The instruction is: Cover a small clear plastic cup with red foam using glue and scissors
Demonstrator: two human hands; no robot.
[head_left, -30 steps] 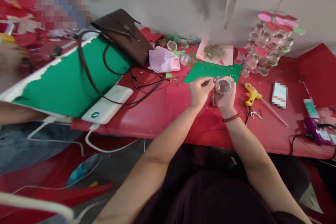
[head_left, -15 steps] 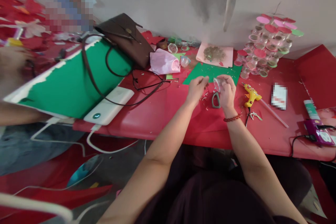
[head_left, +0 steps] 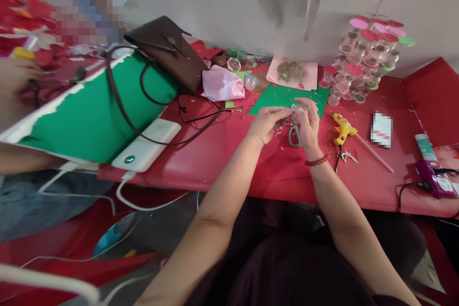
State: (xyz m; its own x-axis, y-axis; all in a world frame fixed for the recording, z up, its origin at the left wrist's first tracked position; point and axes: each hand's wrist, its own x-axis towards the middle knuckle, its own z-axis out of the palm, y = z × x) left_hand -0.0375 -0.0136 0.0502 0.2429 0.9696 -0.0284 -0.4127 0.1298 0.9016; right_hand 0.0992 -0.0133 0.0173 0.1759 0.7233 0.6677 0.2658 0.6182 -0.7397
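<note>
My left hand [head_left: 266, 123] and my right hand [head_left: 307, 123] meet fingertip to fingertip above the red table [head_left: 222, 153]. The right hand's fingers are curled round a small clear plastic cup [head_left: 295, 108], which is mostly hidden between the hands. The left hand's thumb and fingers are pinched at the cup's edge; whatever they hold is too small to make out. Grey-green handled scissors [head_left: 294, 136] lie on the table just below the hands. A red bead bracelet [head_left: 317, 160] sits on my right wrist.
A green paper sheet [head_left: 279, 96] lies behind the hands, a yellow glue gun [head_left: 343, 129] to their right. Stacked lidded cups [head_left: 369, 57] stand at the back right. A brown bag [head_left: 168, 50], green board [head_left: 89, 105], white power bank [head_left: 147, 146] and another person's arm [head_left: 21, 155] are left.
The clear cup, held open-side up a second ago, has turned and sunk between my fingers. Both hands have closed in together, and the scissors came into sight beneath them.
</note>
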